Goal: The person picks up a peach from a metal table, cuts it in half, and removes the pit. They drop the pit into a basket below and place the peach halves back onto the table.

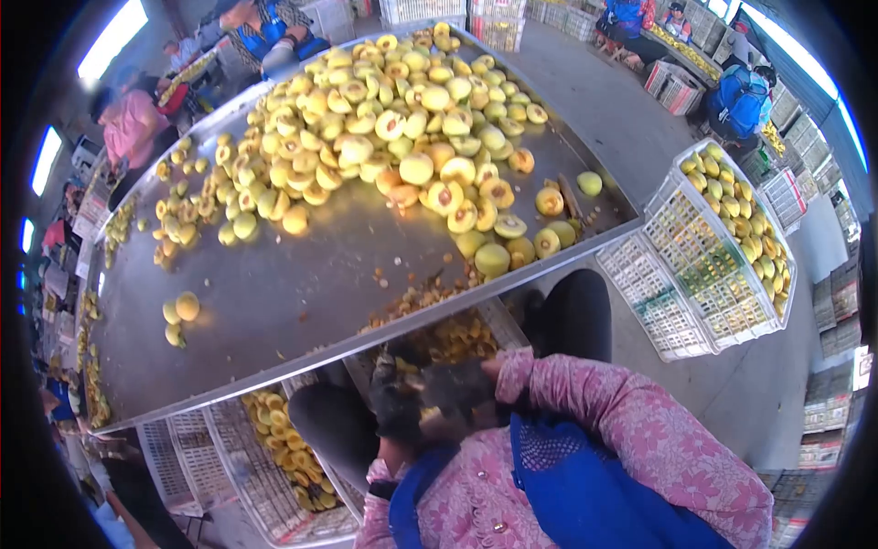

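Note:
Both of my hands wear dark gloves and are close together below the near edge of the metal table (pixel 265 302). My left hand (pixel 396 403) is smeared by motion, and its fingers cannot be made out. My right hand (pixel 460 386) is next to it, also blurred. A small yellowish piece (pixel 428 414) shows between the two hands, too blurred to tell which one holds it. Just beyond them, under the table edge, lie cut yellow pieces (pixel 462 337). A large heap of halved yellow-green fruit (pixel 366 128) covers the far part of the table.
A tall crate of fruit (pixel 722 274) stands right of the table. At lower left is a white crate (pixel 247 494) holding fruit halves. Small scraps (pixel 421 297) lie along the near edge. People sit at other tables, among them a person in pink (pixel 133 128) at left.

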`<state>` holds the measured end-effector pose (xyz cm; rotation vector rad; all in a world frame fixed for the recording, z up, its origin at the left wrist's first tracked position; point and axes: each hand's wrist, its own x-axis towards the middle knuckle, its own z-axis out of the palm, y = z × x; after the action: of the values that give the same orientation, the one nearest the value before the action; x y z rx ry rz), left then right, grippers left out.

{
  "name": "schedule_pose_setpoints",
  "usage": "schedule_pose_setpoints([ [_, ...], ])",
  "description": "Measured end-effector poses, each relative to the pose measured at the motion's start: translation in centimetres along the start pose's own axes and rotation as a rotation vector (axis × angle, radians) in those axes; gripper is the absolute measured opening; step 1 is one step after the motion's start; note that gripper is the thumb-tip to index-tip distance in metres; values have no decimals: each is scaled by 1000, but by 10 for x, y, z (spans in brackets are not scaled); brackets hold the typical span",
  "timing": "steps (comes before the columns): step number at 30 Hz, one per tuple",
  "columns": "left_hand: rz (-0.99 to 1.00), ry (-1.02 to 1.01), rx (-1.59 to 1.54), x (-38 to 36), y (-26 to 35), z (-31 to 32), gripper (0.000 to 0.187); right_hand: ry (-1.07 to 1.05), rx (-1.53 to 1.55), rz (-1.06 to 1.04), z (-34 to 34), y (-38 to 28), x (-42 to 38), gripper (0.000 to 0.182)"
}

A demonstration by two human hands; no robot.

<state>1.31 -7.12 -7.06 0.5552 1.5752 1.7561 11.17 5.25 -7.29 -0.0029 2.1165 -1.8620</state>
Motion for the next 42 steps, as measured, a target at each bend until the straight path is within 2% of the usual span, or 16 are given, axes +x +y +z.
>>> schedule_pose_setpoints([
  [1,41,0,94,-1,0,3,33,-12,26,15,-1,-1,-5,24],
  [4,-197,92,-496,-3,9,10,33,40,-321,-306,-8,-27,-17,26],
  [6,-239,12,-739,0,9,13,33,-47,-19,-6,-9,-38,-20,27],
  [13,-280,65,-562,4,-6,7,31,-19,366,189,-6,-33,-21,26],
  [16,-244,90,-584,4,-15,5,27,-68,75,-230,-2,-12,-17,21],
  [19,-209,120,-521,3,-16,5,25,-130,44,10,-1,-13,-18,17],
  [22,-228,181,-661,6,-13,13,26,-48,365,-152,13,-1,-13,17],
  [25,-162,-94,-891,1,6,19,29,-101,148,-100,15,0,-15,17],
  [29,-99,26,-922,14,-26,-4,37,85,-60,-322,9,-5,-28,19],
  [32,88,105,-189,7,-15,-5,39,344,-769,-825,-14,-2,-60,32],
  [35,242,150,430,0,14,-2,40,214,-472,-371,-13,-20,-84,49],
  [36,276,158,555,-4,29,0,41,221,-477,-375,-13,-22,-87,49],
  [38,-124,185,-734,-12,75,-2,43,407,-576,-541,-12,-23,-92,47],
  [39,200,299,-638,-10,75,-5,43,422,-585,-541,-10,-23,-96,47],
  [41,208,259,-300,-12,50,-164,42,512,-491,-494,-6,-19,-103,45],
  [42,248,223,-396,-26,109,-132,38,545,-462,-479,-5,-15,-106,45],
])
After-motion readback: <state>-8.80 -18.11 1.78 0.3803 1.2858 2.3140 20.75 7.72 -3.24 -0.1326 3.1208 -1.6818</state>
